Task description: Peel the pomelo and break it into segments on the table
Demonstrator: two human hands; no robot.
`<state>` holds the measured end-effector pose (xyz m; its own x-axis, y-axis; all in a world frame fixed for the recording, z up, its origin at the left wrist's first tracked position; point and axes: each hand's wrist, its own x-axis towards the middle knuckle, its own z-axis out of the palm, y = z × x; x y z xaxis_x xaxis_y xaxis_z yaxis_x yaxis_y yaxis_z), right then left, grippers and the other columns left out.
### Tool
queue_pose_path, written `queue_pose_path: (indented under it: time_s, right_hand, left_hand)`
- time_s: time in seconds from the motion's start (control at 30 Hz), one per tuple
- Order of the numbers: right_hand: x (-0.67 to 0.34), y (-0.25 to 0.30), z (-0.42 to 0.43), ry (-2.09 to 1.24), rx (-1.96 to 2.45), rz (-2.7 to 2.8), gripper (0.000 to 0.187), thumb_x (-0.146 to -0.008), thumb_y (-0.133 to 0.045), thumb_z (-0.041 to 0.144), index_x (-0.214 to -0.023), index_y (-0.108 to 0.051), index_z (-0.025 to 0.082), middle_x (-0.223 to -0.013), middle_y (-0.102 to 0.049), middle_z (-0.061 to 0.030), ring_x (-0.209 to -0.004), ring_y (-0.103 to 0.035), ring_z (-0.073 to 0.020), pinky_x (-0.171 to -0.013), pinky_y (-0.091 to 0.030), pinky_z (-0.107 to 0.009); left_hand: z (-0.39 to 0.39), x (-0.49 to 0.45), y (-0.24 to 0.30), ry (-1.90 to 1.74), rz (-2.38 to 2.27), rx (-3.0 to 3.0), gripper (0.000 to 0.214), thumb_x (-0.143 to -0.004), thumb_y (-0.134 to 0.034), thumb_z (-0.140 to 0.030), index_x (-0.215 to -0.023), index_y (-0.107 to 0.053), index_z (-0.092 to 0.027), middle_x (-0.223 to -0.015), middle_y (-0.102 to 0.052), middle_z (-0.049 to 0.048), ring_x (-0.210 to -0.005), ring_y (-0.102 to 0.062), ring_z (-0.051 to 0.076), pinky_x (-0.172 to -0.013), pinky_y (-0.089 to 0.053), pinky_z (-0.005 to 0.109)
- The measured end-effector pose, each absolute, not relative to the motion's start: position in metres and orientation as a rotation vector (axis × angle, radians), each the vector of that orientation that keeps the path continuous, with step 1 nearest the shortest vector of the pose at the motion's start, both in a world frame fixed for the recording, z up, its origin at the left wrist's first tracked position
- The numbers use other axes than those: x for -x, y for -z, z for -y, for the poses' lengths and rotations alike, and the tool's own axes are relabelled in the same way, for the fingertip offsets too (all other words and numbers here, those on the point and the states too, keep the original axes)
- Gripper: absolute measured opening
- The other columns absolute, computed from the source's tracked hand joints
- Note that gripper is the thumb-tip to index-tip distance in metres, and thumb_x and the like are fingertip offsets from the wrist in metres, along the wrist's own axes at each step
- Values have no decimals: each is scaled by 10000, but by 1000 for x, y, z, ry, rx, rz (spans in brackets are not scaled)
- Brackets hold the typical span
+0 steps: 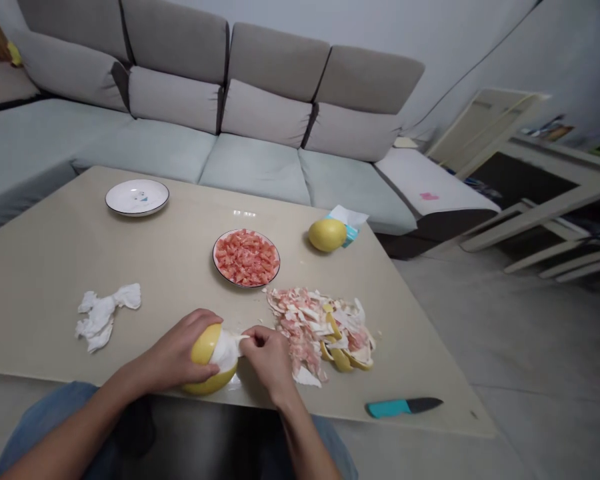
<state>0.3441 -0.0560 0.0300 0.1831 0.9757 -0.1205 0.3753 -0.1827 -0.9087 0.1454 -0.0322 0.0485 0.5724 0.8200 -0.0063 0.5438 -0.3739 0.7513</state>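
Note:
My left hand (pixel 177 353) grips a yellow pomelo (pixel 207 347) at the near edge of the beige table (pixel 55 260); part of its skin is off and white pith (pixel 226 350) shows. My right hand (pixel 269 357) pinches a strip of that white pith and touches the fruit's right side. Just right of my hands lies a pile of peel and pith scraps (pixel 325 327). Beyond it stands a plate of pink pomelo pieces (pixel 246 257).
A teal-handled knife (pixel 404 406) lies near the table's front right corner. A whole pomelo (pixel 327 235) rests by a tissue pack (pixel 350 223). An empty white plate (pixel 137 197) sits far left, crumpled tissue (pixel 105 313) nearer. A grey sofa (pixel 220 113) lines the far side.

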Motion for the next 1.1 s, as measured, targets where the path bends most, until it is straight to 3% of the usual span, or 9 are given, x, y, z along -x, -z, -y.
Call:
queue_pose_path:
  time_s: [0.23,0.43,0.5,0.6,0.77,0.83,0.97,1.03,1.1]
  right_hand:
    - [-333,-14,55,-1282,1469,1212,140,-608,-440,221,-507,-526,176,-499,-490,16,-443,-410,-102,-411,-345,-189]
    - [-357,-24,52,-1116,1449,1186,201,-680,-417,244,-493,-343,237,-532,-438,5,-436,-392,-129,-409,-373,-238]
    - [-390,-31,49,-946,1494,1153,197,-729,-415,249,-533,-404,232,-589,-480,-9,-496,-437,-148,-466,-391,-253]
    - [-442,-34,49,-623,1593,1068,165,-747,-450,231,-682,-598,196,-746,-575,-55,-718,-535,-209,-672,-438,-320]
    - [-465,-26,57,241,1853,1364,330,-734,-466,154,-925,-735,157,-1011,-682,-134,-934,-576,-277,-882,-391,-431]
    - [-454,-26,60,304,1834,1439,305,-759,-466,133,-887,-738,182,-995,-691,-112,-944,-572,-268,-886,-383,-426]
    - [-446,-25,57,181,1847,1489,223,-735,-480,129,-625,-657,206,-753,-668,-49,-810,-569,-233,-814,-396,-382]
    - [-457,-20,53,166,1863,1450,235,-739,-452,135,-659,-665,196,-765,-677,-62,-807,-575,-236,-807,-412,-380]
    - [-472,-15,49,200,1862,1399,296,-767,-411,146,-813,-703,161,-885,-702,-108,-874,-591,-255,-838,-426,-401]
  left_hand:
    - [27,-132,-51,-400,-943,-2047,639,-684,-703,-265,-1285,-486,-249,-1330,-506,82,-1248,-480,281,-1083,-384,403]
    - [24,-125,-53,-383,-900,-2014,683,-668,-751,-288,-1296,-486,-269,-1329,-525,61,-1256,-487,268,-1083,-385,380]
    - [23,-123,-53,-366,-894,-2013,699,-670,-764,-316,-1309,-483,-280,-1353,-517,57,-1280,-471,269,-1094,-372,379]
    - [23,-122,-52,-346,-920,-2004,728,-673,-769,-327,-1337,-472,-292,-1399,-490,53,-1305,-452,271,-1111,-353,380]
    - [21,-122,-48,-311,-975,-1983,777,-690,-756,-351,-1394,-431,-303,-1441,-452,55,-1320,-436,293,-1121,-339,406]
    - [19,-121,-46,-290,-971,-1983,772,-701,-749,-361,-1398,-425,-294,-1451,-428,65,-1334,-416,295,-1132,-319,413]
    - [18,-119,-44,-237,-984,-1975,776,-703,-745,-365,-1401,-415,-292,-1431,-429,72,-1309,-435,293,-1121,-334,406]
    - [19,-119,-44,-230,-985,-1965,777,-710,-740,-359,-1406,-399,-306,-1426,-429,63,-1308,-433,290,-1119,-334,406]
    - [20,-119,-44,-227,-968,-1959,783,-708,-749,-360,-1405,-394,-320,-1432,-418,52,-1316,-420,287,-1126,-323,403]
